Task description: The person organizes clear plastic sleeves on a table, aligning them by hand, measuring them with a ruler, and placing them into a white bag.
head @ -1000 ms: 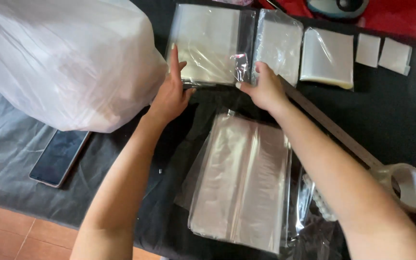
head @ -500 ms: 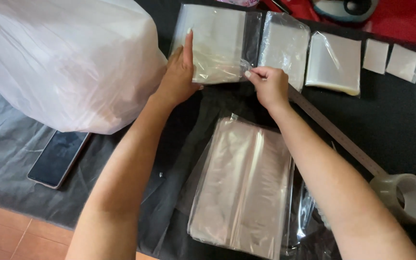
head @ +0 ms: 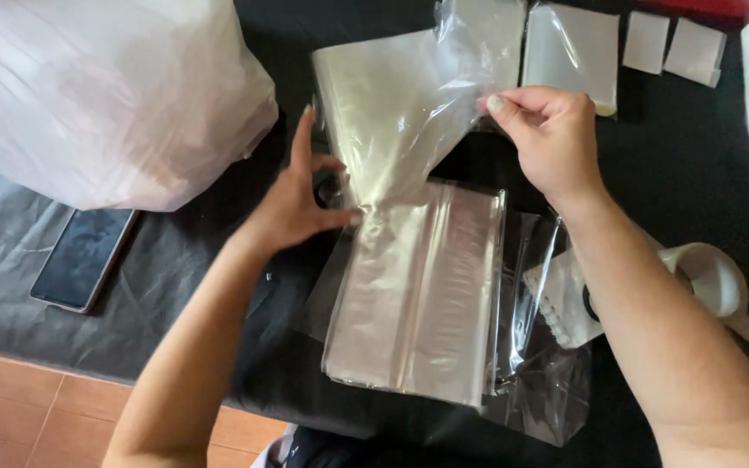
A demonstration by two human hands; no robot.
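A thin, crinkled clear plastic bag (head: 400,113) is gripped at its gathered lower end by the left hand (head: 301,208) and pinched at its upper edge by the right hand (head: 548,139). It is held above a flat, glossy stack of bags (head: 418,295) laid on the black-covered bench (head: 201,260).

Soft, even daylight fills the scene, brightest at upper left, where the big white bag (head: 106,95) is nearly washed out. Glare streaks run down the clear plastic sleeve (head: 396,113) and the stack of sleeves (head: 418,295), while the black worktop (head: 678,173) swallows shadows. Fingers (head: 305,139) blur slightly; the rest stays fairly sharp.
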